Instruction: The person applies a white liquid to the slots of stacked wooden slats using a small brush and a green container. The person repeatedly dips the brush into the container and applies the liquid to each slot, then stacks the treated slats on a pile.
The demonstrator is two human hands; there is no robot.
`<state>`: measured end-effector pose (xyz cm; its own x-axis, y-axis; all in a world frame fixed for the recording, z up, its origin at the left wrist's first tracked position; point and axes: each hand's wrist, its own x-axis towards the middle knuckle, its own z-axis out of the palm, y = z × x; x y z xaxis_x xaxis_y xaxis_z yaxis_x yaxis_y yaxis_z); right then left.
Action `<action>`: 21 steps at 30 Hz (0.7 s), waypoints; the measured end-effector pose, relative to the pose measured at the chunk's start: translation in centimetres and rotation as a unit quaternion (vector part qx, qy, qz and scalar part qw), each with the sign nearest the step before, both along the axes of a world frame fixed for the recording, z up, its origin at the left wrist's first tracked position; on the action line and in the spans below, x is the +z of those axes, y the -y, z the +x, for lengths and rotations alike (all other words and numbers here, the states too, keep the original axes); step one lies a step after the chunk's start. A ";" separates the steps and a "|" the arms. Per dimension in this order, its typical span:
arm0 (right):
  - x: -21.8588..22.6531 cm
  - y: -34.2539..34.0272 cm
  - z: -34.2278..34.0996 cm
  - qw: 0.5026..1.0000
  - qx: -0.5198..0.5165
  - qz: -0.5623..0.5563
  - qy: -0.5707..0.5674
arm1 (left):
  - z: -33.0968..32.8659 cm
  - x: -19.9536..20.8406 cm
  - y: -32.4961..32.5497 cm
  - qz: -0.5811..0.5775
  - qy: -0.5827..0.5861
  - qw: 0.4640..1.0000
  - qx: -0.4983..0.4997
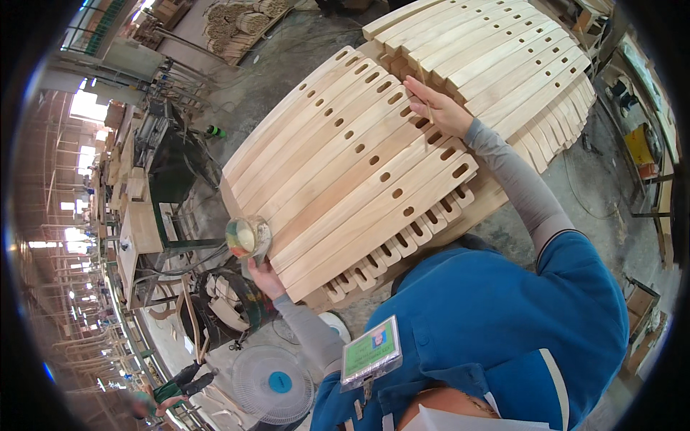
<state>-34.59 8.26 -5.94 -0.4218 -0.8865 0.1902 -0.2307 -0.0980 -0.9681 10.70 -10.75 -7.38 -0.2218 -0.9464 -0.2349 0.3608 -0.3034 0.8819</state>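
Note:
Rows of pale wooden slats [316,158], with oval slots through them, lie side by side in a stacked layer in front of me. My right hand [444,111] is over their slotted far-right ends, its fingers partly stretched and closed on a thin stick [429,113]. What the stick's tip touches is too small to tell. At the slats' near-left end, my left hand [266,279] holds a small clear tub [248,237] with whitish contents. The fingers on its far side are hidden.
A second stack of slotted slats [496,50] stands beyond, to the right. A round fan [273,384] is at the lower left. Left of the slats is a dark metal machine [169,158]. Wood bundles [241,21] lie at the back. Another person [165,395] is at the far lower left.

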 end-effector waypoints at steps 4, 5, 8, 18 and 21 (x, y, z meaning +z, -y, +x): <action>0.2 -0.3 0.7 0.998 -0.035 -0.006 0.048 | -1.2 -0.5 -0.3 -0.051 0.038 0.998 0.012; 0.3 -0.3 1.0 0.997 -0.032 -0.012 0.070 | -1.1 -0.5 -0.5 -0.049 0.041 0.998 0.024; 0.0 -0.7 1.3 0.997 -0.031 -0.015 0.063 | -0.9 -0.1 -0.8 -0.050 0.054 0.997 0.020; -0.1 -1.6 1.3 0.998 -0.049 -0.025 0.004 | 0.0 0.8 -1.7 -0.035 -0.009 0.999 -0.007; 2.9 -1.9 2.1 0.991 -0.095 -0.089 0.001 | 0.3 2.7 -2.1 -0.069 -0.058 0.993 0.072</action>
<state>-32.53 10.19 -3.07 -0.5794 -0.7431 0.3347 -0.2588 -0.2217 -0.9401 11.04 -8.64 -4.66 -0.1007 -0.9915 -0.0821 0.4927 -0.1214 0.8617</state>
